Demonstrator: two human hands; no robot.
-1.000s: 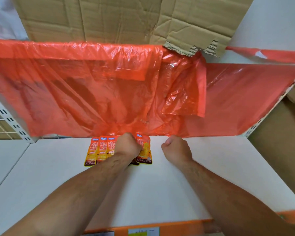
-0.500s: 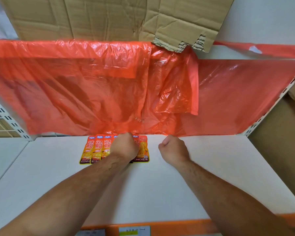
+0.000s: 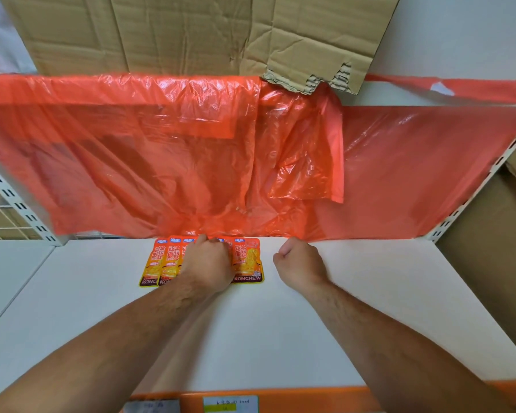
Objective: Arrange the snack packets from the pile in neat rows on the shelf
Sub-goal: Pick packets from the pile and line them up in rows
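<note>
Several orange "KONCHEW" snack packets [image 3: 247, 260] lie flat, side by side in one row at the back of the white shelf [image 3: 370, 308]. My left hand [image 3: 207, 265] lies over the middle of the row. Its fingers curl down over the top edges of the packets there and hide those packets. Two packets show to its left [image 3: 154, 263] and one to its right. My right hand [image 3: 300, 265] is a closed fist that holds nothing, resting on the shelf just right of the row. No pile of packets is in view.
Red plastic sheeting [image 3: 161, 162] hangs behind the shelf from the board above. Torn cardboard [image 3: 191, 31] lies on that upper board. An orange front rail with paper labels [image 3: 230, 403] edges the shelf. A slotted upright [image 3: 15, 204] stands at the left and a brown box [image 3: 489, 263] at the right.
Both hands stay where they were: the left over the row, the right a fist beside it. Only the view has shifted a little.
</note>
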